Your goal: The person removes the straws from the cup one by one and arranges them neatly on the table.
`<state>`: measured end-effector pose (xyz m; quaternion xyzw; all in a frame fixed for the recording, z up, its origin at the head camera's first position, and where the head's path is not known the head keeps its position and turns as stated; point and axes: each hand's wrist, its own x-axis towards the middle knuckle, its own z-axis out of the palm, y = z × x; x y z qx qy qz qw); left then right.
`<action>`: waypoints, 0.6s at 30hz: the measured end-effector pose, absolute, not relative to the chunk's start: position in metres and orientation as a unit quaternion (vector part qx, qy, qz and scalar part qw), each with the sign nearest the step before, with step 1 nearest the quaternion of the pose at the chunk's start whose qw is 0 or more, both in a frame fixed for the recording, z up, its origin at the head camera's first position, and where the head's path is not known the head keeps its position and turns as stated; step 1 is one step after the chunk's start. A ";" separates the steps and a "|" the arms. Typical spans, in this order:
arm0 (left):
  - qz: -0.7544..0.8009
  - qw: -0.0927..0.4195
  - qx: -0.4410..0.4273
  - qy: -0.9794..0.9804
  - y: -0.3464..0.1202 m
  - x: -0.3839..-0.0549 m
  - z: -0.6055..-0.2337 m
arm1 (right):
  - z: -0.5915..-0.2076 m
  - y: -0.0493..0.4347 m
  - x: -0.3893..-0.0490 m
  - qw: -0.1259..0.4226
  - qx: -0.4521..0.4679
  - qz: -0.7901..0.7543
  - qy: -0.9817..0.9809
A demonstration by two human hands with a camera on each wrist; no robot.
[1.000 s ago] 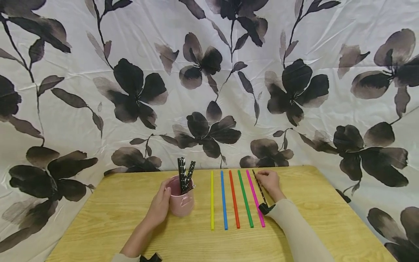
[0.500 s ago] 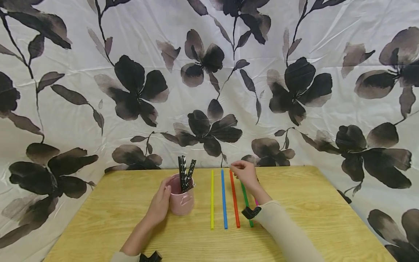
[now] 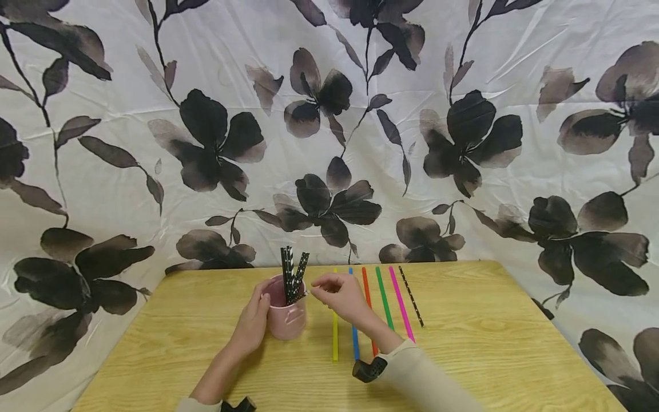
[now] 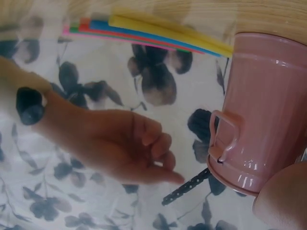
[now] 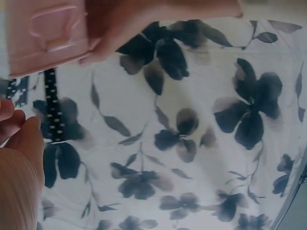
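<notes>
My left hand [image 3: 252,320] holds a pink cup [image 3: 288,322] by its left side, with the thumb at the rim. The cup has a small handle on its wall and stands upright on the table. Several black straws [image 3: 286,274] with white patterns stick up out of it, and one leans towards the right rim. My right hand [image 3: 342,294] hovers just right of the cup, fingers loosely bent with nothing between them. In the left wrist view its thumb tip comes close to a black dotted straw [image 4: 187,187] at the cup's mouth.
Right of the cup, a yellow straw [image 3: 335,337], a blue straw [image 3: 355,343], a red straw [image 3: 367,286], a green straw [image 3: 383,297], a pink straw [image 3: 400,303] and a black dotted straw [image 3: 412,297] lie in a row on the wooden table [image 3: 489,343]. A floral cloth [image 3: 391,189] hangs behind.
My right hand has let go of the black dotted straw at the row's right end and moved left across the row to the cup. The left hand has stayed on the cup.
</notes>
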<state>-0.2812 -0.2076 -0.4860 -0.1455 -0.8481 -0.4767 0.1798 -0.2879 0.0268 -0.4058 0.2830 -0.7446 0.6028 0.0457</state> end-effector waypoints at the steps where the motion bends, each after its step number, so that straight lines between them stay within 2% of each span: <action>1: -0.480 0.180 -0.145 -0.846 -0.207 -0.281 -0.486 | -0.407 0.024 -0.286 0.048 0.295 0.601 -0.741; 9: -0.483 0.194 -0.140 -0.842 -0.206 -0.279 -0.485 | -0.427 0.011 -0.288 0.066 0.323 0.578 -0.747; 18: -0.473 0.180 -0.155 -0.848 -0.207 -0.282 -0.487 | -0.409 0.008 -0.269 0.081 0.318 0.582 -0.744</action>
